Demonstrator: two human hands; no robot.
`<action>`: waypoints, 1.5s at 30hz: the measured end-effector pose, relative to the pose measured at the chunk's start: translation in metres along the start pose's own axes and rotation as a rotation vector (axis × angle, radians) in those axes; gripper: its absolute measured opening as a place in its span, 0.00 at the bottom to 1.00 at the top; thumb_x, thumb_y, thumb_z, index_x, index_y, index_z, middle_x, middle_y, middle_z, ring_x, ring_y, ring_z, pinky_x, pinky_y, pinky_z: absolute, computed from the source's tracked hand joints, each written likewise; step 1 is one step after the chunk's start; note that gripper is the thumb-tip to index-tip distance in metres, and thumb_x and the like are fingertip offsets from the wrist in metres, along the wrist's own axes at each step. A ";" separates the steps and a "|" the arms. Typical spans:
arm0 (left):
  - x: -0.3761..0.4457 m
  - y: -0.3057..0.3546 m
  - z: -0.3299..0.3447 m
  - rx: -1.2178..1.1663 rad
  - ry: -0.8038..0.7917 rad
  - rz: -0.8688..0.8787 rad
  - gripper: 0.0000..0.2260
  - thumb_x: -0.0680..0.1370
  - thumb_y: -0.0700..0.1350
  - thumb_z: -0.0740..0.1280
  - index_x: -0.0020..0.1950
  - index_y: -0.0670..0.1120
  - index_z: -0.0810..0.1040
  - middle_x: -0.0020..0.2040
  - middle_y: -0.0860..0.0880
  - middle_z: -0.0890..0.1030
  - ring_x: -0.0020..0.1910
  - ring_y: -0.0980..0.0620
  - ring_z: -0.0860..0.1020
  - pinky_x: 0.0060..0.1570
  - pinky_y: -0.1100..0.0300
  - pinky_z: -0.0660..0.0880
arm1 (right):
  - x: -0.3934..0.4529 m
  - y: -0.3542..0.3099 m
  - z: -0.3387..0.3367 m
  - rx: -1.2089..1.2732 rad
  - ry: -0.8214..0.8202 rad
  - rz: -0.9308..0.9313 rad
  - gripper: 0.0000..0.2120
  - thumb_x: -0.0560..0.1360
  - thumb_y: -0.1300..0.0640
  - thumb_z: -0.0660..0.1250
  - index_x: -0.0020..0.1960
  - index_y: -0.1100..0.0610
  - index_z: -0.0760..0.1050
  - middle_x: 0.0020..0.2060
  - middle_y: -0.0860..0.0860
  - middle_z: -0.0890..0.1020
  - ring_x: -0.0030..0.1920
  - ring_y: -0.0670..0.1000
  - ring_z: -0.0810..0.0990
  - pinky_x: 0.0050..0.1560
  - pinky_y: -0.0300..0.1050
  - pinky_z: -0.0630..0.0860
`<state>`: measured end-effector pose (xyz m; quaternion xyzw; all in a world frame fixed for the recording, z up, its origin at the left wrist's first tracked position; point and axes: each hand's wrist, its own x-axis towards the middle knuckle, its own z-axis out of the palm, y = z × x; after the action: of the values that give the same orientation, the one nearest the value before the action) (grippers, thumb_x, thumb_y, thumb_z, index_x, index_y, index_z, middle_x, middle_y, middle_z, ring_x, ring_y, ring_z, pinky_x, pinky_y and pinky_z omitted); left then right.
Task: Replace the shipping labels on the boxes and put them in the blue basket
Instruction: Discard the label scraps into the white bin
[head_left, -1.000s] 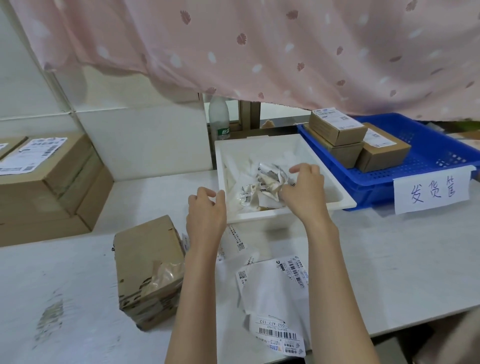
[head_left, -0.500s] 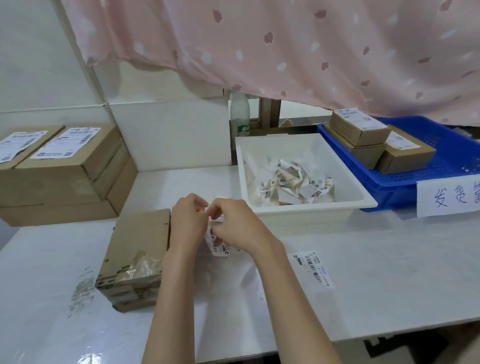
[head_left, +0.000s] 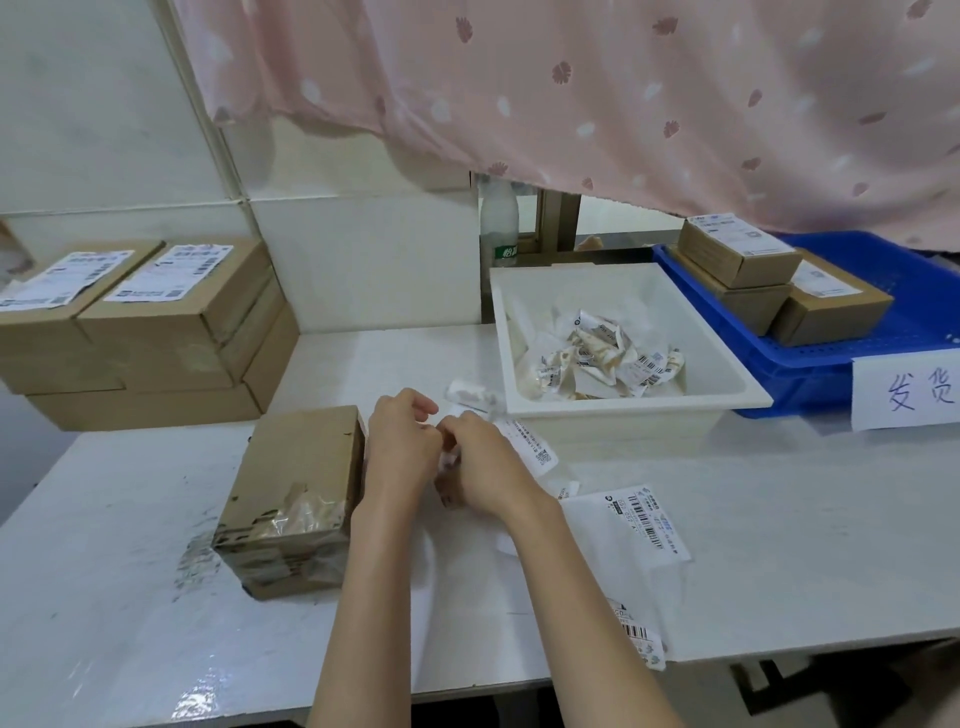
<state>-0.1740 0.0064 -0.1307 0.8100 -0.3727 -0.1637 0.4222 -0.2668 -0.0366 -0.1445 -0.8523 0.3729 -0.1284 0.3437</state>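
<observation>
A: What has changed over the last second?

B: We had the right hand (head_left: 485, 470) reaching into the shallow white plastic tray of crumpled old labels (head_left: 737, 392) while the left hand (head_left: 402, 447) waited short of it. Now we have both hands drawn back to the white table (head_left: 779, 519), knuckle to knuckle, both pinching one white printed shipping label (head_left: 532, 447) that trails off to the right of the right hand.

A: And the meaning for the task?

B: We judge the old label discarded and a fresh one being peeled from its backing. The worn brown cardboard box with torn tape (head_left: 293, 499) lies just left of the left hand, its top bare and awaiting the label. The blue perforated plastic basket (head_left: 924, 291) stands well beyond the right hand, past the tray, already holding three small labelled cardboard boxes (head_left: 737, 260). A stack of larger labelled brown cartons (head_left: 156, 322) sits far to the left.

A: What can we not make out?

B: The fingertips are hidden behind the backs of the hands, so we cannot tell whether backing and label have parted. The print on the label is too small to read. A loose white barcode sheet (head_left: 634, 525) lies near the right forearm; the basket's handwritten sign (head_left: 906, 389) is cut off at the edge.
</observation>
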 end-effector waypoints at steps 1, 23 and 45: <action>-0.001 -0.001 0.001 0.012 -0.012 -0.019 0.08 0.77 0.34 0.63 0.53 0.44 0.76 0.58 0.45 0.73 0.45 0.52 0.74 0.36 0.69 0.65 | 0.000 0.000 0.001 0.006 0.020 -0.015 0.11 0.71 0.66 0.64 0.51 0.54 0.74 0.50 0.53 0.74 0.48 0.57 0.78 0.50 0.55 0.77; -0.015 0.005 -0.005 -0.542 0.127 -0.120 0.08 0.79 0.37 0.64 0.53 0.43 0.81 0.45 0.44 0.85 0.42 0.46 0.82 0.46 0.53 0.76 | 0.003 -0.010 -0.014 0.632 0.568 0.125 0.06 0.78 0.61 0.64 0.51 0.55 0.67 0.37 0.50 0.78 0.37 0.52 0.78 0.41 0.49 0.76; -0.017 0.012 0.005 -0.723 0.343 -0.049 0.14 0.77 0.36 0.67 0.59 0.47 0.69 0.52 0.49 0.83 0.49 0.54 0.82 0.45 0.63 0.76 | -0.010 -0.016 -0.019 0.667 0.585 0.213 0.11 0.76 0.53 0.67 0.42 0.61 0.78 0.33 0.49 0.84 0.39 0.47 0.82 0.44 0.39 0.75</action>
<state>-0.1933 0.0118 -0.1252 0.6333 -0.1956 -0.1569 0.7322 -0.2744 -0.0308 -0.1193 -0.5797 0.4781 -0.4407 0.4911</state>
